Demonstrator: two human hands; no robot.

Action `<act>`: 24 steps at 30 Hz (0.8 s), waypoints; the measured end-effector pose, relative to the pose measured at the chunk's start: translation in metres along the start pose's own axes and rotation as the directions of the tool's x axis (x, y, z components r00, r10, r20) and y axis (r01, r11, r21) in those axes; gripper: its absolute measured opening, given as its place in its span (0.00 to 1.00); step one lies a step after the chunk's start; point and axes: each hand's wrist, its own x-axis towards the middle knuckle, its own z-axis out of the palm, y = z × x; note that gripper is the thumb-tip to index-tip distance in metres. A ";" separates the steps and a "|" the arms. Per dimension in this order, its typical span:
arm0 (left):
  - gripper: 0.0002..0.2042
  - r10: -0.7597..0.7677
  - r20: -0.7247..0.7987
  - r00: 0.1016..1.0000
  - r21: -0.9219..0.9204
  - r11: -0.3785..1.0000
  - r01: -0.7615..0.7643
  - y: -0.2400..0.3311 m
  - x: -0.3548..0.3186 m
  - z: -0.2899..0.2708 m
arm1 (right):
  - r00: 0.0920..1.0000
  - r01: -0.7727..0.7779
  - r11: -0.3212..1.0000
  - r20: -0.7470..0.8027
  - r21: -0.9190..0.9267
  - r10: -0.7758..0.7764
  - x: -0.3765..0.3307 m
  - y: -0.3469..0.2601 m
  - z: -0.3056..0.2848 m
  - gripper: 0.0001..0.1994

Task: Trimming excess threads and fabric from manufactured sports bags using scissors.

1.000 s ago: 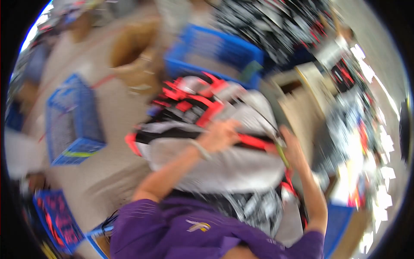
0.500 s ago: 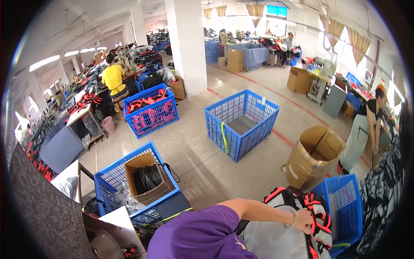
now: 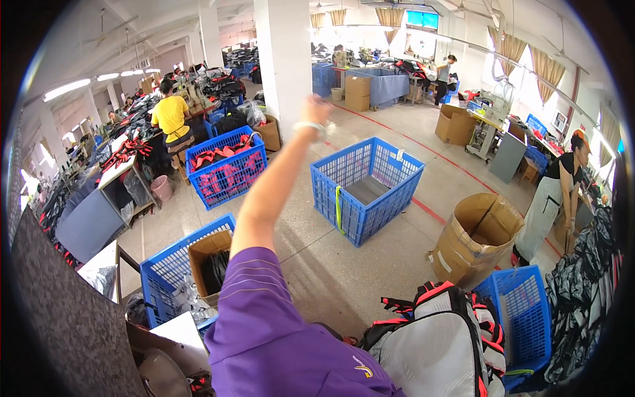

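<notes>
My left arm, in a purple sleeve, stretches out forward and upward. My left hand (image 3: 316,112) is raised in front of the white pillar, with a pale bracelet at the wrist. Motion smears its fingers, so whether they hold anything cannot be made out. Below and to the right of the arm lies a grey backpack (image 3: 433,344) with black edging and red-orange trim. More backpack parts in grey, black and red-orange (image 3: 489,331) press against its right side. My right hand is out of view.
A blue crate (image 3: 367,192) with a grey bottom stands ahead. Left are a crate of red-pink pieces (image 3: 228,169) and a crate holding a carton (image 3: 205,264). Right stand a tall carton (image 3: 473,238), a tilted blue crate (image 3: 519,324) and a bending co-worker (image 3: 562,178).
My left hand has left the backpacks at the lower right and swung up and left, in front of the pillar. The grey backpack is now more exposed.
</notes>
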 end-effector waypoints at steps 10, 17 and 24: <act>0.10 -0.100 -0.539 0.836 0.329 0.889 0.318 0.074 0.093 -0.161 | 0.958 -0.239 0.971 0.158 -0.013 0.238 -0.007 -0.009 -0.026 0.19; 0.15 -0.270 -0.528 0.805 0.154 0.902 0.404 0.084 0.082 -0.184 | 0.886 -0.387 0.922 0.278 -0.002 0.372 0.001 -0.023 -0.028 0.20; 0.07 -0.430 -0.376 0.821 -0.134 0.902 0.411 0.071 0.076 -0.103 | 0.844 -0.471 0.875 0.348 0.116 0.408 -0.019 0.025 -0.037 0.22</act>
